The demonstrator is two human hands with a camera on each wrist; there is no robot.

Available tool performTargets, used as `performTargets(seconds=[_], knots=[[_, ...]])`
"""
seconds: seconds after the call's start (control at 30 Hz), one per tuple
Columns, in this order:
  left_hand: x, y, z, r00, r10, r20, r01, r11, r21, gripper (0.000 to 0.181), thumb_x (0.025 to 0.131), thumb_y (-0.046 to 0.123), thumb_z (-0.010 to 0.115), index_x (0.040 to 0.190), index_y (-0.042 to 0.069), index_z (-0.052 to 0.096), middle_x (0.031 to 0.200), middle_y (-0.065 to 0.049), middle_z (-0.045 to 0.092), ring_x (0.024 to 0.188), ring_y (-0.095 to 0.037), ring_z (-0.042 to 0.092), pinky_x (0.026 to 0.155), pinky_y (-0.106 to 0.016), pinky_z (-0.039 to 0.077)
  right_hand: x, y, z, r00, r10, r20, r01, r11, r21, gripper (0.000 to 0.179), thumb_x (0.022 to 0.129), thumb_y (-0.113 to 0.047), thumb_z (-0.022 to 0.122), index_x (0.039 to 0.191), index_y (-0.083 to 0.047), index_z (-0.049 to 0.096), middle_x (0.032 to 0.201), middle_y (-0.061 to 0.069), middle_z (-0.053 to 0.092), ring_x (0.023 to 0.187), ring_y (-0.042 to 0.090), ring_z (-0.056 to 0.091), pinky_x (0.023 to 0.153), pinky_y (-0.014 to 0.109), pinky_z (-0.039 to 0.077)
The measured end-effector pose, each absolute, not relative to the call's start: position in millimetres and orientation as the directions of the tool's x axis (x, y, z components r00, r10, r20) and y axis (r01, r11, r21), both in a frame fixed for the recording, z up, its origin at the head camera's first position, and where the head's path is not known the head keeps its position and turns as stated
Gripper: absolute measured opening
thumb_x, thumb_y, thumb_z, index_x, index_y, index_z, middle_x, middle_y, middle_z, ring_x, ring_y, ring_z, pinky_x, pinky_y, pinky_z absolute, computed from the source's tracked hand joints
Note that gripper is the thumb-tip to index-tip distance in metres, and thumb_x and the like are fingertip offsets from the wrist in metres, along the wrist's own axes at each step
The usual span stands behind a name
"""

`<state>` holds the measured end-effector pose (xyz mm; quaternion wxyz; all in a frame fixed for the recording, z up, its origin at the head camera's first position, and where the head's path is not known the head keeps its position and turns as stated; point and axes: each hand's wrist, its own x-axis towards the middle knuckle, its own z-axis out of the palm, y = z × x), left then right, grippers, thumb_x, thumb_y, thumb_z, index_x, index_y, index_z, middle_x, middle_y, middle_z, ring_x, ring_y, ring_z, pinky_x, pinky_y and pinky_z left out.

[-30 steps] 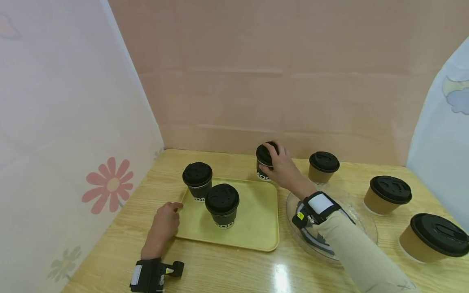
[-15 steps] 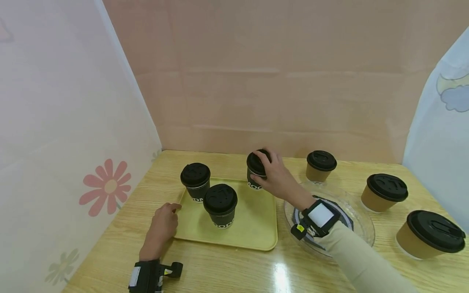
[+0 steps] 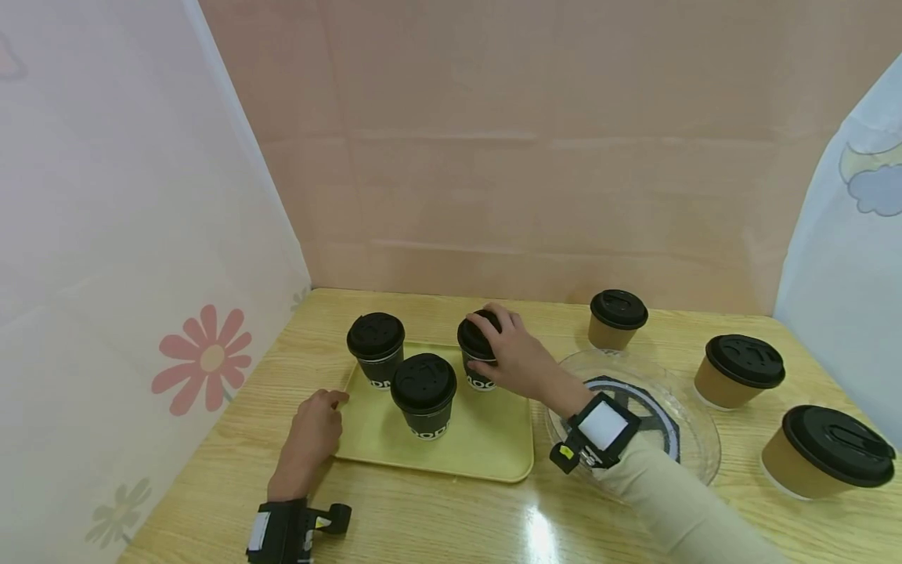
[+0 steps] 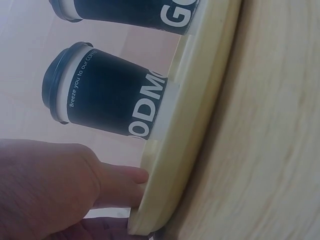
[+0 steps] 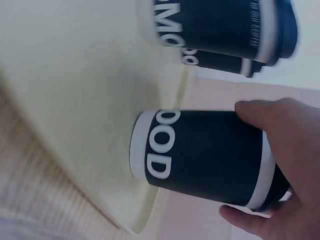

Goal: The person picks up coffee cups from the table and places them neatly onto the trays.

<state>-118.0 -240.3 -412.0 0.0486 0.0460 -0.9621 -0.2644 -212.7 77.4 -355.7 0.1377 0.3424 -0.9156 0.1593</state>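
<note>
My right hand (image 3: 517, 360) holds a black paper coffee cup (image 5: 205, 152) with a black lid, fingers and thumb around its upper part. The cup is upright over the back right part of a yellow tray (image 3: 479, 454), its base close to the tray floor. Two more black coffee cups stand on the tray, one at the back left (image 3: 377, 345) and one near the middle (image 3: 424, 395). At the tray's left side, my left hand (image 3: 313, 431) grips the rim, its fingertips on the edge in the left wrist view.
Beneath my right forearm lies a round clear plate (image 3: 694, 462) with a dark patterned centre. Three brown cups with black lids stand on the wooden table: at the back (image 3: 613, 333), at the right (image 3: 729, 384) and at the front right (image 3: 803, 466). A wall covering rises behind.
My right hand has carried the black coffee cup left and toward me, from behind the tray's back edge to over the tray. My left hand has stayed at the tray's rim.
</note>
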Motion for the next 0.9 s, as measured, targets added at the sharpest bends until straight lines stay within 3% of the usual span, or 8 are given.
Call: performTargets(seconds=[0.27, 0.9], knots=[[-118.2, -242.4, -411.8, -0.989, -0.104, 0.103, -0.040, 0.869, 0.494, 0.037, 0.084, -0.012, 0.045, 0.113, -0.007, 0.067, 0.100, -0.022, 0.065, 0.085, -0.029, 0.060, 0.076, -0.046, 0.052, -211.0, 72.6, -357.3, -0.686, -0.630, 0.364, -0.713, 0.681, -0.167, 0.071, 0.089, -0.031, 0.070, 0.146, -0.007, 0.037, 0.143, 0.025, 0.033, 0.118, 0.049, 0.045, 0.088, 0.052, 0.053], [-116.8, -240.8, -413.9, -0.990, -0.080, 0.117, -0.015, 0.877, 0.481, 0.034, 0.084, -0.012, 0.047, 0.111, -0.008, 0.067, 0.097, -0.022, 0.064, 0.083, -0.030, 0.060, 0.074, -0.047, 0.052, -208.4, 72.8, -357.0, -0.724, -0.598, 0.344, -0.673, 0.721, -0.164, 0.071, 0.089, -0.034, 0.071, 0.147, -0.012, 0.037, 0.147, 0.023, 0.033, 0.124, 0.048, 0.046, 0.087, 0.053, 0.054]])
